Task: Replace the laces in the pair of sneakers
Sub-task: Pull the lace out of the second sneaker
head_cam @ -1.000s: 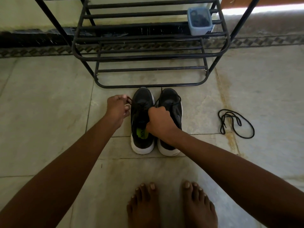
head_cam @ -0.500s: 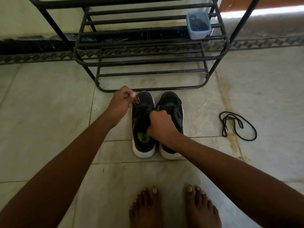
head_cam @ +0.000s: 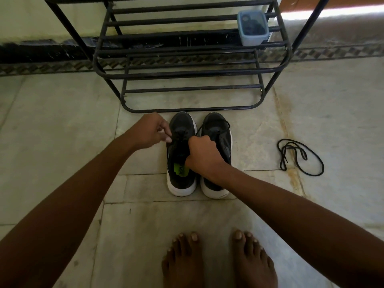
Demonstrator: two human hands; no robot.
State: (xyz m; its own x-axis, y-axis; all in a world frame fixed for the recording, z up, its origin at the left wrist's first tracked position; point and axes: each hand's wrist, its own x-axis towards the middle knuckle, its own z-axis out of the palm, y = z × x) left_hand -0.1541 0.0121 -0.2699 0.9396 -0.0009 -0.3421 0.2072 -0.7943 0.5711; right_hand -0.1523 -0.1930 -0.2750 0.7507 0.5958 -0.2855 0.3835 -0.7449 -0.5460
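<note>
Both arms reach forward and down to two sneakers side by side on the floor before a rack (head_cam: 187, 73). The left hand (head_cam: 150, 132) hovers beside the left sneaker (head_cam: 181, 154), fingers (head_cam: 167, 139) pinching its lace. The right hand (head_cam: 202, 155) is fisted over the tongue, gripping lace, partly covering the right sneaker (head_cam: 218, 132). A loose lace (head_cam: 299, 155) lies well to the right.

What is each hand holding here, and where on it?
The left hand pinches the left sneaker's lace at the eyelets. The right hand grips near that sneaker's tongue; whether it holds lace or tongue cannot be told.
</note>
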